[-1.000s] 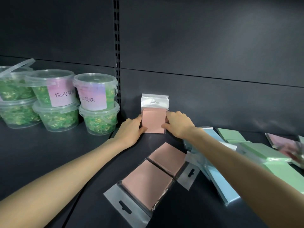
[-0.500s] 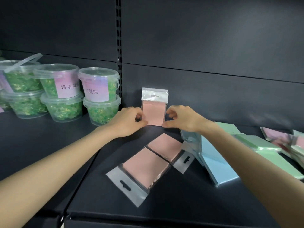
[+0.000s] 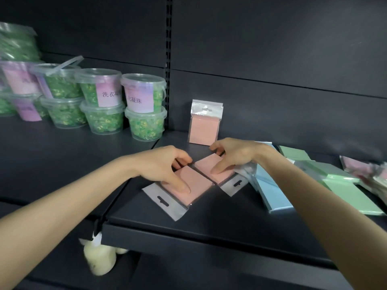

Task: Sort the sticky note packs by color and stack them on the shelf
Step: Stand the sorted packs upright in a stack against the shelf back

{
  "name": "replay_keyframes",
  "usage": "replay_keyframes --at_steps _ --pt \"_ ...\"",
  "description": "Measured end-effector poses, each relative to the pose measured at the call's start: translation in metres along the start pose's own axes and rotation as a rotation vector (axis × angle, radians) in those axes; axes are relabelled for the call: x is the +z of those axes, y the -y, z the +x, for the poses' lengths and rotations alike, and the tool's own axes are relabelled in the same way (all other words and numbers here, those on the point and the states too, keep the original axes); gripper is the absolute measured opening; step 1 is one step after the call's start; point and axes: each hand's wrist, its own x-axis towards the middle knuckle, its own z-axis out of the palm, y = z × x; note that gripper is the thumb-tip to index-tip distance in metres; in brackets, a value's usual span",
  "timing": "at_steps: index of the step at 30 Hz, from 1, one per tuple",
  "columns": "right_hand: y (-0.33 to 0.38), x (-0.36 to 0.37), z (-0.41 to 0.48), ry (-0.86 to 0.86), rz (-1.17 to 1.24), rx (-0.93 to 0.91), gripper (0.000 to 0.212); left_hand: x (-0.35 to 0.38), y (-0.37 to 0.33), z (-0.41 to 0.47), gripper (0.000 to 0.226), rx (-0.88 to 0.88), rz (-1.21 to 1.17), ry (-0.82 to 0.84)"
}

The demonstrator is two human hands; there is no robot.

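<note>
One pink sticky note pack (image 3: 204,127) stands upright against the shelf's back wall, with no hand on it. In front of it two more pink packs lie flat on the dark shelf (image 3: 209,225). My left hand (image 3: 165,166) grips the nearer pink pack (image 3: 192,185), thumb on its front face and fingers curled over its far edge. My right hand (image 3: 232,153) grips the farther pink pack (image 3: 215,169) the same way. Blue packs (image 3: 272,195) and green packs (image 3: 343,183) lie to the right.
Stacked clear tubs of green beads (image 3: 144,109) with pink labels fill the shelf's left side. More packs, pinkish and blurred (image 3: 368,172), lie at the far right. A pale bottle (image 3: 98,258) shows below the shelf edge.
Both hands let go of the upright pink pack and came down toward me onto the two flat pink packs, closing round them. The camera tilted down.
</note>
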Motion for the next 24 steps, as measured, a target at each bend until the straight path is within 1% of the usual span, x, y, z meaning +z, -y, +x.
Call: replay_keyframes --at_steps 3,5,8,10,12,13,16,18,20,22,24 --pt "0.004 -0.002 0.001 0.012 -0.023 0.024 0.079 -0.004 -0.001 -0.003 0.092 -0.058 -0.001 0.036" --pt "0.009 -0.001 0.002 0.015 -0.010 0.046 0.079 -0.007 0.000 -0.005 0.089 -0.091 0.002 0.054" --pt "0.011 0.002 0.005 0.028 0.070 0.045 0.060 -0.010 0.002 -0.007 0.078 -0.128 -0.010 0.044" --pt "0.013 0.001 0.003 0.024 0.136 0.046 0.053 -0.012 0.005 -0.008 0.071 -0.138 -0.003 0.034" --pt "0.014 -0.001 -0.001 -0.047 0.185 0.031 0.055 -0.016 0.009 -0.008 0.054 -0.136 -0.025 0.010" --pt "0.014 -0.003 -0.003 -0.124 0.209 0.012 0.054 -0.019 0.012 -0.008 0.047 -0.133 -0.046 -0.017" --pt "0.012 -0.011 -0.008 -0.361 0.382 -0.051 0.039 -0.030 0.016 -0.006 0.031 -0.106 -0.189 -0.150" --pt "0.008 -0.015 -0.012 -0.441 0.577 -0.098 0.028 -0.035 0.017 -0.002 0.023 -0.081 -0.359 -0.264" --pt "0.003 -0.017 -0.017 -0.505 0.766 -0.123 0.020 -0.034 0.015 0.006 0.016 -0.057 -0.558 -0.398" --pt "-0.003 -0.018 -0.025 -0.580 0.901 -0.128 0.015 -0.029 0.012 0.017 0.016 -0.047 -0.708 -0.561" --pt "-0.010 -0.019 -0.031 -0.652 0.965 -0.133 0.013 -0.023 0.005 0.029 0.023 -0.039 -0.802 -0.719"
